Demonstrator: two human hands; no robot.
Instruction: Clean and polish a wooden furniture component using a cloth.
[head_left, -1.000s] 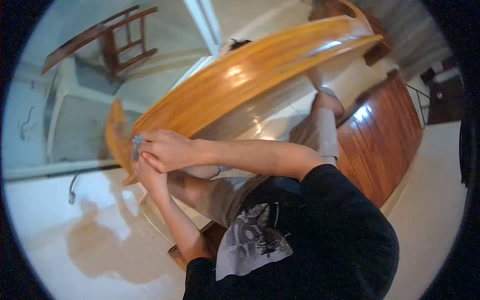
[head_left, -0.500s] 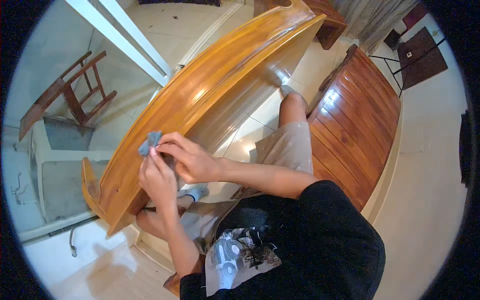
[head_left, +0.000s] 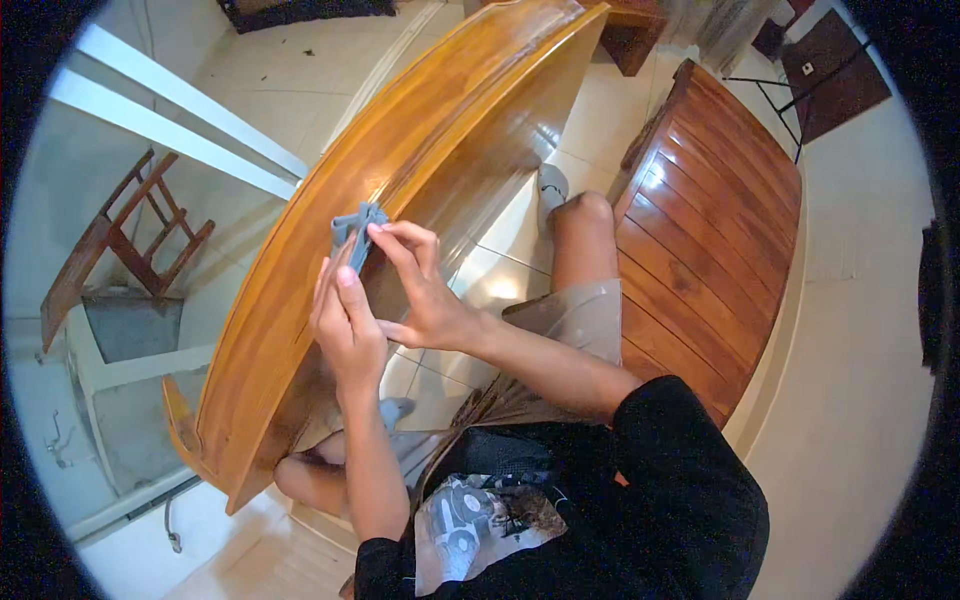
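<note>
A small blue-grey cloth [head_left: 358, 228], bunched and folded, is held above the edge of a long glossy orange-brown wooden piece [head_left: 270, 310]. My right hand [head_left: 430, 300] pinches the cloth between thumb and index finger. Beside it, the fingers of my left hand [head_left: 348, 330] stretch upward, with the cloth at their tips. The left thumb stands away from those fingers and touches no cloth that I can see. Both hands are close together, and part of the right palm lies behind the left hand. The wooden piece has a moulded rim and a curled end at the lower left.
A dark red-brown slatted wooden top [head_left: 700, 250] stands to my right. A small wooden stool or chair frame [head_left: 130, 225] lies tilted at the left, by a grey basin [head_left: 140, 330]. White bars [head_left: 190, 115] cross the upper left. My legs straddle the tiled floor [head_left: 500, 270].
Both hands have moved up and to the right with the cloth. The left thumb has come off the cloth, its fingers straightened; the right hand still pinches it. The view has shifted slightly.
</note>
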